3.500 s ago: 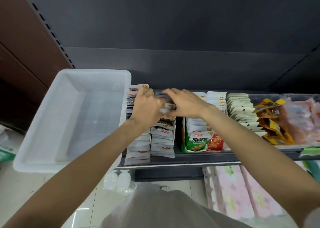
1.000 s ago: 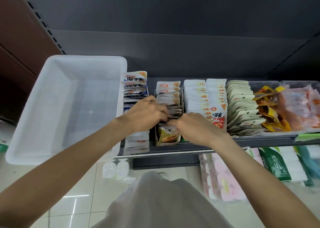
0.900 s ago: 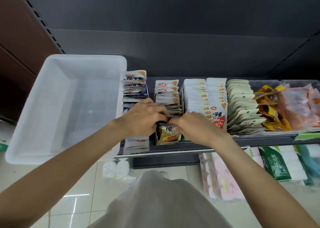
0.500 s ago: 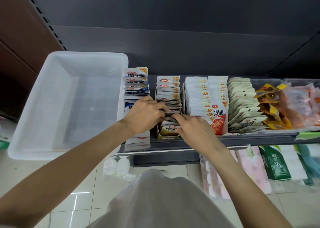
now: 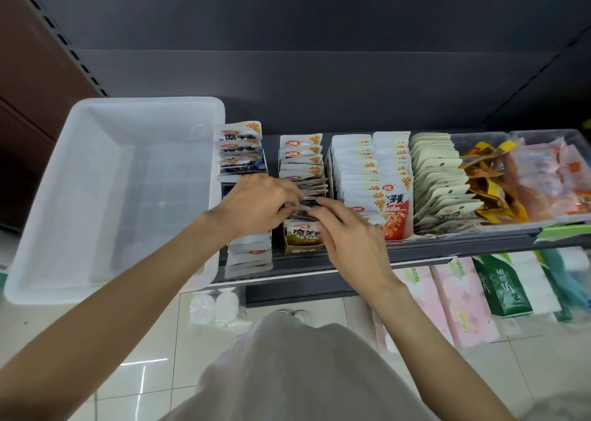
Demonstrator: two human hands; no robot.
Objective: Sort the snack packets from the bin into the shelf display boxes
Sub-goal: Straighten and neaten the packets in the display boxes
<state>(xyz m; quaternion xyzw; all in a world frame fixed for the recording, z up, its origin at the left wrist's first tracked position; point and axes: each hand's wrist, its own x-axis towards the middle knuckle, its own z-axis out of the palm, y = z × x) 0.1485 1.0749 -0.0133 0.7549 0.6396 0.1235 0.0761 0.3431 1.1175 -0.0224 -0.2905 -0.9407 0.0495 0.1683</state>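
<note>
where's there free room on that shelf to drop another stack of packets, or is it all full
Bare shelf shows only in the narrow gap between the blue packet row and the brown display box. From there right it is packed edge to edge. The white bin at the left is empty.

Both forearms are bare with no sleeves, watch or rings in view, and a loose, plain light grey-beige fabric garment (image 5: pixel 297 372) covers the torso.
</note>
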